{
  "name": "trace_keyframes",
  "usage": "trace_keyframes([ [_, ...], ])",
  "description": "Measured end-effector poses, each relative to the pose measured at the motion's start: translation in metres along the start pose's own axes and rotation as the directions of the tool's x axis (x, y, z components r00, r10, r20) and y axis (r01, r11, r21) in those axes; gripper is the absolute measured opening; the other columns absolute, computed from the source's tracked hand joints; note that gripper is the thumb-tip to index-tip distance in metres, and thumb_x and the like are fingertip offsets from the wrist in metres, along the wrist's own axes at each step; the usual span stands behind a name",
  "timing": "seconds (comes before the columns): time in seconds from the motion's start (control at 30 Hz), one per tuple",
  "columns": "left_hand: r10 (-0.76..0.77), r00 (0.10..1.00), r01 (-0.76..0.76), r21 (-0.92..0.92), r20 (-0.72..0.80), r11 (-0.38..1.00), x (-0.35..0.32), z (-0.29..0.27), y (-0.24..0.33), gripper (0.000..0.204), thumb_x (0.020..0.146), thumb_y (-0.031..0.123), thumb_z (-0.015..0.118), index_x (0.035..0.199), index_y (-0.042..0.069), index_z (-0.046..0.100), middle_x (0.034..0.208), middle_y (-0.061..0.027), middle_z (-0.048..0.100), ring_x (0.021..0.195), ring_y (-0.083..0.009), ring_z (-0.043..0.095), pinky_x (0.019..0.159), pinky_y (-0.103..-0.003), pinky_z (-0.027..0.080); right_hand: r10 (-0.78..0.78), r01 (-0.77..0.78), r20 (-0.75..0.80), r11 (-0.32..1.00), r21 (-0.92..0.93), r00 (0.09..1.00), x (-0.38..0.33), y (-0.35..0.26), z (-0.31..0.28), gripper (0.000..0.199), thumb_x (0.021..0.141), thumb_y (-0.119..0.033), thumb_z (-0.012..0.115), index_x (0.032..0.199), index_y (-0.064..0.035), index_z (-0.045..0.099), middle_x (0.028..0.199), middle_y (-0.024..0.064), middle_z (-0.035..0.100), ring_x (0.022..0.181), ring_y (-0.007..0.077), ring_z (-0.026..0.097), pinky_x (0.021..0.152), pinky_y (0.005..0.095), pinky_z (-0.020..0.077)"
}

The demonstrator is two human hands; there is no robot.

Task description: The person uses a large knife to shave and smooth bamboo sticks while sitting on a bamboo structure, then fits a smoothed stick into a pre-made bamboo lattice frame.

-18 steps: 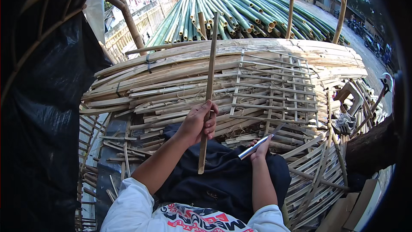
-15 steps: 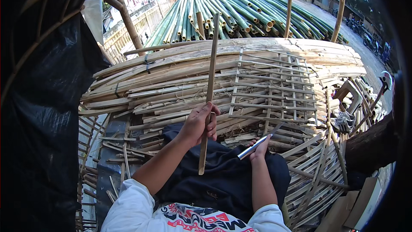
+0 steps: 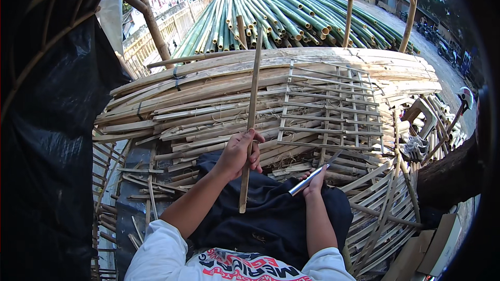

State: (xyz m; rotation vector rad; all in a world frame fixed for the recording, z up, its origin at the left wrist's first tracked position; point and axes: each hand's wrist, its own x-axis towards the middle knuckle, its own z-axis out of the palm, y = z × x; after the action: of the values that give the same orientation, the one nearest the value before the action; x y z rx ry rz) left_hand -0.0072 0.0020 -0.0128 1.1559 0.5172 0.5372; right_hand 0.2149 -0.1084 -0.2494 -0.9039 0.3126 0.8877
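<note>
My left hand (image 3: pixel 240 153) is closed around a long, narrow bamboo strip (image 3: pixel 253 88), held nearly upright in front of me. The strip's lower end hangs over the dark cloth (image 3: pixel 271 221) across my lap, and its upper end reaches toward the stacked poles. Lower and to the right, my right hand (image 3: pixel 314 181) grips a knife (image 3: pixel 304 184) by its shiny silver handle. The knife's thin blade points up and away to the right, apart from the strip. Part of the handle is hidden by my fingers.
Ahead lie long split bamboo slats (image 3: pixel 219 83) in bundles, with a bamboo lattice panel (image 3: pixel 328 106) resting on them. Green bamboo poles (image 3: pixel 291 15) are piled behind. A black tarp (image 3: pixel 52 140) hangs at left; a cardboard box (image 3: pixel 440 244) and a log (image 3: pixel 450 169) are at right.
The bamboo strip's upper end has dropped slightly and shifted a little left, with my left hand a touch lower. My right hand and the knife have hardly moved.
</note>
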Motion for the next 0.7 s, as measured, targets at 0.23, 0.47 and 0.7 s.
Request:
trace_keyframes([
  [0.23,0.056,0.998,-0.056,-0.027,-0.027,0.998,0.008,-0.011,-0.007,0.039,0.104,0.037,0.036,0.099,0.002,0.052,0.053,-0.0017,0.043,0.041,-0.012,0.049,0.048,-0.034,0.055,-0.032,0.025,0.06,0.994,0.11,0.998,0.002,-0.024,-0.002,0.046,0.089,-0.057,0.055,0.081,-0.0137,0.042,0.061,-0.0003,0.045,0.05,0.0144,0.046,0.049,0.0335,0.0445],
  [0.47,0.024,0.992,-0.018,0.055,-0.12,0.998,-0.005,-0.067,-0.047,0.036,0.102,0.036,0.042,0.098,0.003,0.054,0.054,-0.0019,0.044,0.043,-0.0126,0.05,0.049,-0.034,0.056,-0.301,0.272,0.04,0.904,0.331,0.953,-0.064,-0.122,-0.087,0.024,0.091,-0.033,0.061,0.084,-0.0133,0.05,0.062,-0.004,0.041,0.052,0.0083,0.044,0.049,0.0244,0.0411],
  [0.7,-0.101,0.981,0.088,-0.082,-0.166,0.993,-0.001,-0.11,-0.102,0.034,0.102,0.036,0.044,0.096,0.004,0.055,0.058,-0.0019,0.045,0.049,-0.0126,0.051,0.052,-0.034,0.055,-0.604,0.384,-0.395,0.771,-0.508,0.692,-0.12,-0.158,-0.254,0.017,0.088,-0.019,0.06,0.085,-0.0079,0.048,0.062,0.002,0.049,0.049,0.0126,0.052,0.043,0.0291,0.0454],
])
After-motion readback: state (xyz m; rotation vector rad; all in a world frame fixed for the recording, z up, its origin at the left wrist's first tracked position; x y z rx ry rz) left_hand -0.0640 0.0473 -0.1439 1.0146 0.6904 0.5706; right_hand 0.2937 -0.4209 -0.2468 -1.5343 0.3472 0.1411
